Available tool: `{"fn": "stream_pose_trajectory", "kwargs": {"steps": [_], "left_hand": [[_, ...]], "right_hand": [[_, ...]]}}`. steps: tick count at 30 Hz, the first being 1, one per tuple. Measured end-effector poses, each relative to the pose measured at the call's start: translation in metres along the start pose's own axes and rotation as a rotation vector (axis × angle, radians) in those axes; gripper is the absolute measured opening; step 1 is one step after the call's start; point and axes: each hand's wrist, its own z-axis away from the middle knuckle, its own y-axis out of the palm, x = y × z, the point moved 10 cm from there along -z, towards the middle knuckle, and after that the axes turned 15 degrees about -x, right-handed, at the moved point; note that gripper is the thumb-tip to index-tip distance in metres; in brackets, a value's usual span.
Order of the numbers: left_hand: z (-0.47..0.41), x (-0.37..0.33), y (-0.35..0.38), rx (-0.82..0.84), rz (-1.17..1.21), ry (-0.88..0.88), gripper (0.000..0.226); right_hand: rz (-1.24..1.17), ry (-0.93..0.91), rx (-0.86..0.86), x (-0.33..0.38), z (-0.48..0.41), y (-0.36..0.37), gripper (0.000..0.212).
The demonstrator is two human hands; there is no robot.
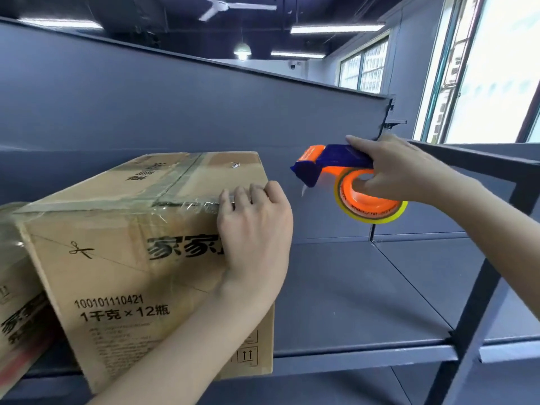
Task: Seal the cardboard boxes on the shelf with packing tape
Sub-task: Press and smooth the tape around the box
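Two cardboard boxes sit on the shelf. The right-hand box is under the left hand, whose palm lies flat on its front face, fingers laid over the top edge and pressing the clear tape there. The right hand grips the tape dispenser (blade end facing left) in the air, to the right of that box and apart from it. The tape looks severed, though glare makes that uncertain.
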Motion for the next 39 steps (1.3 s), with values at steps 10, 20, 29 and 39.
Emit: {"fn": "stream_pose_trajectory", "kwargs": {"steps": [10, 20, 29, 39], "left_hand": [[-0.006, 0.038, -0.012, 0.097, 0.487, 0.079, 0.059], [0.003, 0.118, -0.007, 0.079, 0.555, 0.111, 0.039], [-0.011, 0.127, -0.002, 0.046, 0.608, 0.148, 0.052], [0.004, 0.129, 0.0, 0.144, 0.64, 0.147, 0.041]], "right_hand": [[-0.008, -0.045, -0.322, 0.087, -0.032, -0.017, 0.056], [-0.286, -0.244, -0.195, 0.179, -0.061, 0.032, 0.045], [-0.75, -0.257, -0.035, 0.169, -0.011, 0.016, 0.04], [-0.638, -0.329, 0.039, 0.175, 0.023, 0.026, 0.045]]}}
